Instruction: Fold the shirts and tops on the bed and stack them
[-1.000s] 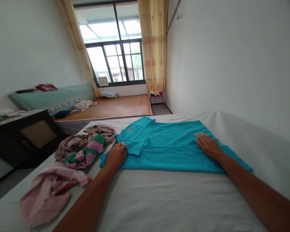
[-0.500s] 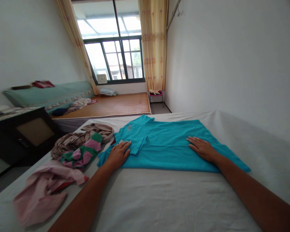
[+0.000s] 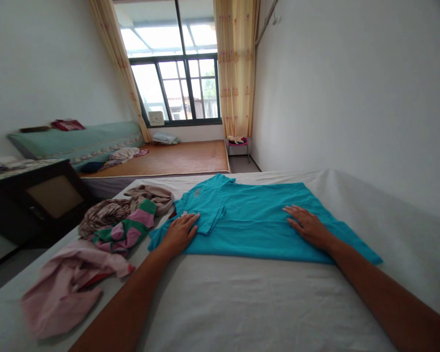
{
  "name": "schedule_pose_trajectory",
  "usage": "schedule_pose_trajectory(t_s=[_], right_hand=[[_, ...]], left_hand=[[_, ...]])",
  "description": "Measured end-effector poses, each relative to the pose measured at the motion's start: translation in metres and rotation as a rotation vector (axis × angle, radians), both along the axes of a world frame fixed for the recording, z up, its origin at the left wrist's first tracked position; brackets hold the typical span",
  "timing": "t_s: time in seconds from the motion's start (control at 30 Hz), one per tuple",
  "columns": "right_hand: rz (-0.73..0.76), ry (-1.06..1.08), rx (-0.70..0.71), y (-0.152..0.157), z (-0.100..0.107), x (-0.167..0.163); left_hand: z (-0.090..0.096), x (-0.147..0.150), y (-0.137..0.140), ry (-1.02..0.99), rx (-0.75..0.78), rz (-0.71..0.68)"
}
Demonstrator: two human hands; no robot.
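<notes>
A turquoise T-shirt lies on the white sheet, its collar end to the left and its hem to the right. One side is folded over, with a short sleeve lying on top. My left hand rests flat on the shirt near the collar and sleeve, fingers stretched out. Further right, my right hand lies flat on the lower body of the shirt, its fingers extended. Neither hand grips the cloth. Part of the shirt is hidden beneath both hands.
Left of the shirt lie a pink garment, a green and pink patterned garment, and a brown striped one. A dark cabinet stands at the left. Behind is another bed; a white wall runs along the right.
The view has shifted very slightly. Both hands stay flat on the turquoise T-shirt, which looks the same.
</notes>
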State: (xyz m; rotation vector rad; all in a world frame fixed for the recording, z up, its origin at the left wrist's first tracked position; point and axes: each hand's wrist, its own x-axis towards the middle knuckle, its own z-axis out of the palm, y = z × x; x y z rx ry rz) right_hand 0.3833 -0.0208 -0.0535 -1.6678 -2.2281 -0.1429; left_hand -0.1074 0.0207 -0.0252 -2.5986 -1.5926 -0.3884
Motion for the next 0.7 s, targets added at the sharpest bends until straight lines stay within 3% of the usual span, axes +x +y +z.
schedule_pose_trajectory(t_s=[0.13, 0.3, 0.53, 0.7], right_hand=[[0.022, -0.028, -0.094, -0.001, -0.002, -0.015], [-0.095, -0.047, -0.081, 0.004, -0.010, 0.008], [-0.143, 0.011, -0.051, 0.004, -0.009, 0.028], [0.061, 0.081, -0.014, -0.008, 0.012, -0.008]], left_hand=[[0.001, 0.001, 0.000, -0.006, 0.006, -0.001], [-0.001, 0.000, 0.001, -0.001, 0.007, -0.005], [-0.005, -0.003, 0.004, -0.010, 0.035, -0.014], [0.003, 0.007, -0.005, -0.023, 0.080, -0.038]])
